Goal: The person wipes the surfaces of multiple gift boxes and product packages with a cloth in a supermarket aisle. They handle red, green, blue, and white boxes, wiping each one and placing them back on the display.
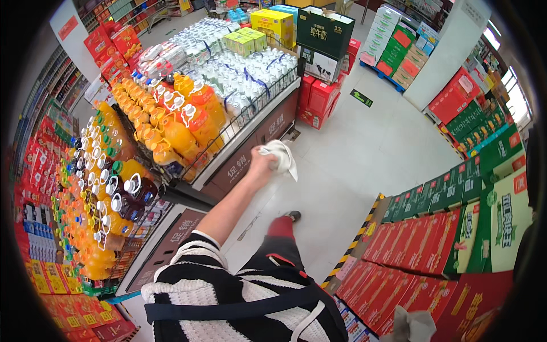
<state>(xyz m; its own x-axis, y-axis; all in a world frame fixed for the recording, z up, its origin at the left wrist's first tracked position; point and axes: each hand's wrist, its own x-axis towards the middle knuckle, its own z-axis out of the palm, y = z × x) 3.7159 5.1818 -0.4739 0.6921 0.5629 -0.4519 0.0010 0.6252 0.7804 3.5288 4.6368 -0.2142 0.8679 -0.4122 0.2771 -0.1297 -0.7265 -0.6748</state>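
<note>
My left hand [263,169] reaches forward over the aisle floor, its fingers closed round a crumpled white cloth [280,156]. One end of the cloth hangs down past the fingers. The nearest thing to that hand is the brown front panel [239,166] of a display stand. At the lower right edge, a greyish-white fabric shape [413,325] shows in front of red boxes. It may be my right hand in a glove or a cloth held there; the fingers cannot be made out.
On the left, the stand holds orange drink bottles [181,132] and shrink-wrapped white bottles [242,74]. Red and green cartons [419,236] line the right side, behind a black-and-yellow striped edge [354,239]. Red boxes [317,102] stand at the display's far corner. Pale floor [336,154] lies between.
</note>
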